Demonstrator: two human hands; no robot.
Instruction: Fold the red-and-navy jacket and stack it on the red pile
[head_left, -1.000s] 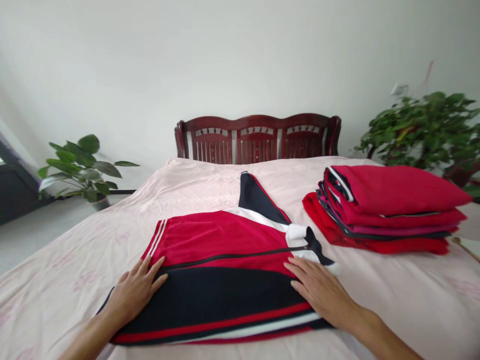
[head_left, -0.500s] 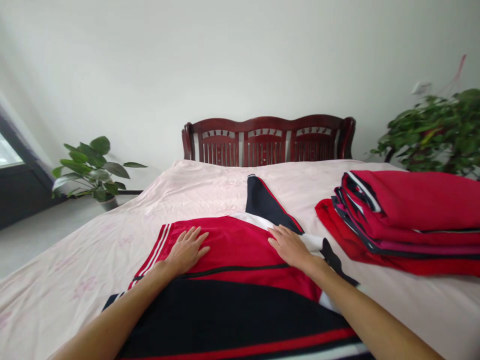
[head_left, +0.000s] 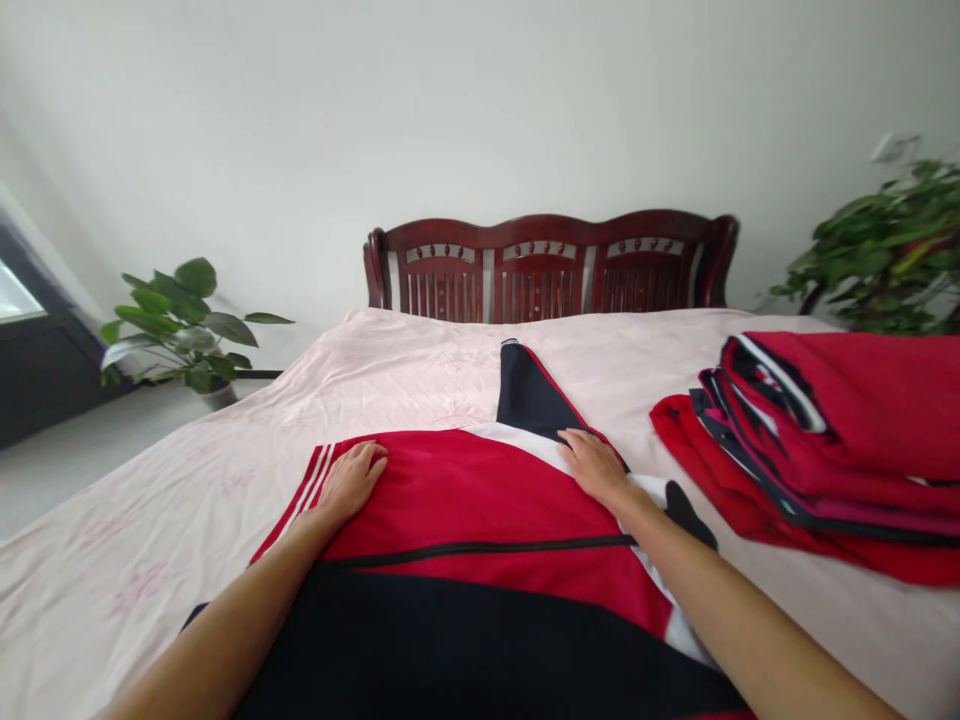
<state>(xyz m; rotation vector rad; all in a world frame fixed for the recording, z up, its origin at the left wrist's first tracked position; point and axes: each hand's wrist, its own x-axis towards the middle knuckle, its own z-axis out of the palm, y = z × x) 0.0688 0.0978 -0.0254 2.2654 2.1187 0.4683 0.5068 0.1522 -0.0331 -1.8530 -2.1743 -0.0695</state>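
Observation:
A red, white and navy zip jacket (head_left: 465,490) lies spread on the bed, one navy sleeve (head_left: 525,385) pointing toward the headboard and a wide navy part folded across its near side. My left hand (head_left: 352,482) rests on the red fabric beside the white-striped hem, fingers laid down and slightly bent. Over the white shoulder panel, close to the base of the far sleeve, my right hand (head_left: 592,465) lies with its palm down. Neither hand grips the cloth visibly. The dark collar (head_left: 688,515) sits just right of my right wrist.
To the right is a stack of folded red and navy clothes (head_left: 862,420). A pale pink bedsheet (head_left: 405,365) covers the bed, with a dark wooden headboard (head_left: 547,235) behind. Potted plants stand at the left (head_left: 187,320) and right (head_left: 892,250).
My left hand has slid left to the striped hem, and my right hand has moved right and a little farther onto the shoulder. The clothes stack appears farther right in view.

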